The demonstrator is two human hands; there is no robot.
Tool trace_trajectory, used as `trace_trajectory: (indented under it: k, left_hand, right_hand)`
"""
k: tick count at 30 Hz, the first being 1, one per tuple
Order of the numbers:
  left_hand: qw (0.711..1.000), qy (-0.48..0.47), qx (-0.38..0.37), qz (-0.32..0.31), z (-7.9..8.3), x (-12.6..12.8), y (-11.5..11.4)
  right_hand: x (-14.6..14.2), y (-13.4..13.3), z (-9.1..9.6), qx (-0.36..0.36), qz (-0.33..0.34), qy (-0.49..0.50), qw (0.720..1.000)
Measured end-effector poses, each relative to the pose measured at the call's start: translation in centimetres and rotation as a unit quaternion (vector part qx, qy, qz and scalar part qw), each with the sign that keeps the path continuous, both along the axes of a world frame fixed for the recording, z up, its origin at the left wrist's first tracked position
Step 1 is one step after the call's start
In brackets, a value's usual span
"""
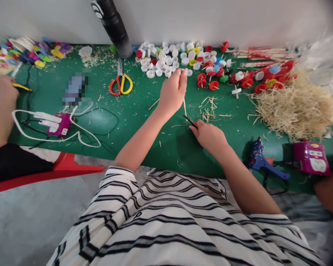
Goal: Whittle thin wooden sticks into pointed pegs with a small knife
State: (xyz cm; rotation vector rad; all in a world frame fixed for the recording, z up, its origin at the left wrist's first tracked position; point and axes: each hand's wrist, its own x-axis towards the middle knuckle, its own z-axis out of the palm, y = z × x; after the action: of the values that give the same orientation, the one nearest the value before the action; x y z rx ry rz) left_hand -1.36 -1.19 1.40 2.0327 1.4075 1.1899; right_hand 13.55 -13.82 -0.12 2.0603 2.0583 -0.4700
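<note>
My left hand [172,91] is closed around a thin wooden stick [184,106], which points down toward me over the green table [144,122]. In my right hand [211,137] is a small knife [189,121] with a dark blade; a bit of red shows at the grip. The blade's tip lies at the lower end of the stick; whether it touches the wood I cannot tell. Thin wood shavings [209,110] lie just beyond my right hand. Another stick [153,104] rests beside my left wrist.
Bottle caps [166,61] and caps with sticks [246,82] line the back. Around them are a black bottle [115,29], scissors [120,81], a shavings heap [296,105], a glue gun [266,162] and purple power sockets [310,158]. Another person's arm [2,103] is at left.
</note>
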Motion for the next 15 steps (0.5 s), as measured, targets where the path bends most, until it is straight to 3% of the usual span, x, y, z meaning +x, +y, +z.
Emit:
trace_trajectory:
  k: [9, 15]
  left_hand:
    - [0.994, 0.035, -0.034, -0.103, 3.2, 0.2, -1.7]
    - [0.991, 0.058, -0.047, -0.114, 4.1, 0.7, -2.0]
  right_hand:
    - [0.8, -0.5, 1.2, 0.021, -0.023, 0.028, 0.999]
    - [0.9, 0.2, 2.1, 0.059, -0.03, 0.031, 0.997]
